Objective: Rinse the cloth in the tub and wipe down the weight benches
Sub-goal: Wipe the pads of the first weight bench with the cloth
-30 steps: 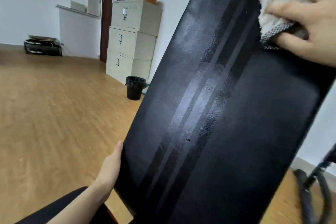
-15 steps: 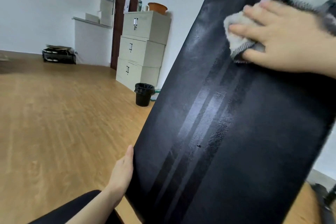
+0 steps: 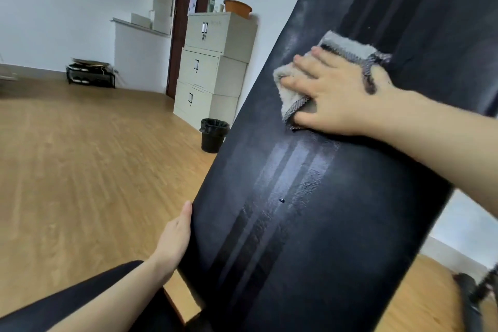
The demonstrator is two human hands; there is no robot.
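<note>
A black padded weight bench (image 3: pixel 336 224) slants across the right half of the head view, with wet shiny streaks down its middle. My right hand (image 3: pixel 334 94) presses a grey-white cloth (image 3: pixel 345 47) flat against the upper part of the pad, fingers spread and straight. My left hand (image 3: pixel 175 237) rests along the pad's left edge, thumb up against the side; its fingers are hidden behind the pad. No tub is in view.
Wooden floor (image 3: pixel 80 170) spreads to the left. A black waste bin (image 3: pixel 214 135) stands by a beige filing cabinet (image 3: pixel 215 62) with an orange basin (image 3: pixel 237 7) on top. A dark door is behind it. A low black rack (image 3: pixel 91 75) sits by the far wall.
My right hand has slid the cloth down and to the left along the pad, leaving a wet trail. My left hand stays on the pad's edge.
</note>
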